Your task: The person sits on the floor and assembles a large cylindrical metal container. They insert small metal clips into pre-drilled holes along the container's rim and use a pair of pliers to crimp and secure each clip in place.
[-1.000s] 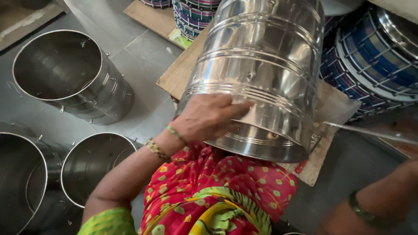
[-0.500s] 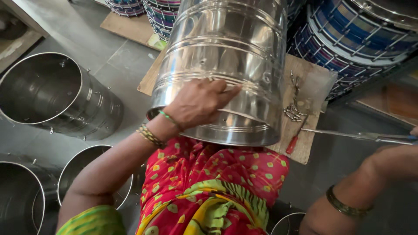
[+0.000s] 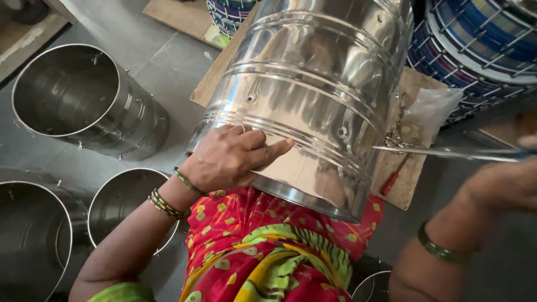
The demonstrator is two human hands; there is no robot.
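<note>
1. At the centre of the head view, a large steel drum shell [image 3: 313, 95] lies tilted on its side across a wooden board [image 3: 215, 78], its open lower rim resting against the person's lap in red, yellow and green patterned cloth [image 3: 263, 251]. Raised bands and small holes mark its polished wall.
2. At upper right, blue drums laced with white cord [image 3: 475, 50] stand just behind the board.
3. At upper left, a second empty steel shell [image 3: 84, 106] lies on the grey floor [image 3: 168, 50], well apart from the central one; small fittings stud its side.
4. At lower left, two further open steel shells [image 3: 28, 240] [image 3: 120, 201] stand mouth-up beside the left forearm.
5. The left hand [image 3: 232, 159] is spread flat on the central shell's wall near its lower rim, fingers extended and pressing on the metal, gripping nothing; bangles circle the wrist.
6. The right hand [image 3: 503, 184], blurred at the right edge, appears closed around the end of a long thin metal tool [image 3: 447, 152], whose tip touches the shell's wall; the exact grip cannot be made out. A green bangle sits on this wrist.
7. On the board beside the shell lie a clear plastic bag [image 3: 433, 109], a cluster of small metal hooks [image 3: 397, 134] and a red-handled tool [image 3: 390, 182].
</note>
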